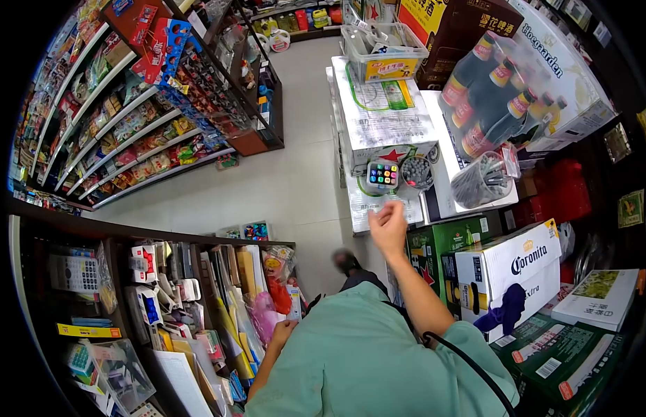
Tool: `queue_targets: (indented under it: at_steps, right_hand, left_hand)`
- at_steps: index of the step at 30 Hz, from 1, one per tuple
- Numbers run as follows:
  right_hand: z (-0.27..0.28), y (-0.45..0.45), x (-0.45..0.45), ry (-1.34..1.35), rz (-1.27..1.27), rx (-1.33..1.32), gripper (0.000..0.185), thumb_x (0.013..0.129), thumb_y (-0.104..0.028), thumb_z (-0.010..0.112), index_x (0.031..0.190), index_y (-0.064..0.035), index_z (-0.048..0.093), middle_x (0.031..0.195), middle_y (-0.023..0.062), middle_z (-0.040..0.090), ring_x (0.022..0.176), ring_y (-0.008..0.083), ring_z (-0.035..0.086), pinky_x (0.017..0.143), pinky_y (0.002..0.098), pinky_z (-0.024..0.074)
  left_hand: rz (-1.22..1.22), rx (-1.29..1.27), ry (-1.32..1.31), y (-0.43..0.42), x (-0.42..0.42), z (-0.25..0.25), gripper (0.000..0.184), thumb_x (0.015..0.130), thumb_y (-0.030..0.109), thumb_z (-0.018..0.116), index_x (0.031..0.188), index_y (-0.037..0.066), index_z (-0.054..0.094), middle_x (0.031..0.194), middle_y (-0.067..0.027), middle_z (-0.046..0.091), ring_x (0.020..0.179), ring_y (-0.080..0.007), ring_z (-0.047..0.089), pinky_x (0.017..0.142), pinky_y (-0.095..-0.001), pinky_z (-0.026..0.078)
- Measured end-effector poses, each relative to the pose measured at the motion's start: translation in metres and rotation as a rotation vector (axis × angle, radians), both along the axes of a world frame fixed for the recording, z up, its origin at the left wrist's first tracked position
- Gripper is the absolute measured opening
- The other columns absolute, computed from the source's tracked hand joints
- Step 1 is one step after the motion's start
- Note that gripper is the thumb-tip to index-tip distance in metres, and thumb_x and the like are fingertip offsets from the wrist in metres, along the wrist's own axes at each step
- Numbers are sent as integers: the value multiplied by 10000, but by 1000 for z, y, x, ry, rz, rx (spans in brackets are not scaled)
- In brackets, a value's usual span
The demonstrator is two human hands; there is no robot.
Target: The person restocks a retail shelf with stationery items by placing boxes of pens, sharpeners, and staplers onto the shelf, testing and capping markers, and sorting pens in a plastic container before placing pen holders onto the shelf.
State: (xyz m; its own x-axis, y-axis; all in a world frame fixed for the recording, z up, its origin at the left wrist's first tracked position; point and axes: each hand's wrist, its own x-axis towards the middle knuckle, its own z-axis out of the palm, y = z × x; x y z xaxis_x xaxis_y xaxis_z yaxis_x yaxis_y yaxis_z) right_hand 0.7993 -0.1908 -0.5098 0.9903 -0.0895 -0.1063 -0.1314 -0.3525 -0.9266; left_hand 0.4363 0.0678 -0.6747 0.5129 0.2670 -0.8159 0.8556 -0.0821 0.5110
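My right hand (389, 224) is over the front end of the stacked white boxes (389, 125), its fingers loosely bent and apart, with nothing visible in them. Just beyond it are a small clear case (383, 175) of colourful pieces and a round tub (416, 172) of small dark items. Low at the left, my left hand (285, 331) is beside the shelf of notebooks and folders (229, 306), near a pink plastic bag (264, 313). Its fingers are too small and partly hidden to make out.
Snack racks (121, 104) line the left, across the tiled floor (302, 125). Wrapped bottles (486, 97), a mesh basket (481, 182) and a plastic bin (384, 52) stand on the right. Beer cartons (510, 264) are stacked below, with a dark purple cloth (503, 309) on them.
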Motion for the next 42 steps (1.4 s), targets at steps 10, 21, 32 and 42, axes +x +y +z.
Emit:
queue_targets:
  at_steps: [10, 21, 32, 42]
  right_hand:
    - [14, -44, 55, -349, -189, -377, 489, 745, -120, 701, 1176, 3, 506, 1038, 160, 547, 960, 330, 560, 839, 412, 447]
    - [-18, -70, 45, -139, -175, -341, 522, 803, -103, 639, 1295, -74, 470, 807, 110, 659, 792, 344, 640, 761, 456, 480]
    - [24, -64, 31, -410, -336, -70, 322, 823, -56, 651, 1127, -2, 558, 700, 49, 609, 564, 124, 553, 561, 280, 456]
    - [131, -132, 37, -816, -592, -239, 130, 887, -94, 656, 978, -9, 621, 776, 13, 582, 647, 76, 506, 578, 219, 422]
  left_hand:
    - [94, -14, -53, 2, 8, 1, 307, 917, 246, 629, 1017, -41, 667, 890, -72, 683, 767, -129, 606, 683, -270, 484]
    - [-60, 32, -84, 11, -24, -49, 350, 923, 256, 631, 1076, -58, 653, 939, -118, 692, 836, -174, 627, 756, -297, 505]
    - [81, -36, -88, 21, -25, -69, 348, 923, 238, 641, 1116, -52, 636, 939, -92, 689, 818, -151, 627, 736, -281, 505]
    - [26, -19, -107, 12, -19, -48, 325, 920, 230, 641, 1092, -45, 645, 925, -71, 683, 810, -138, 615, 739, -267, 494]
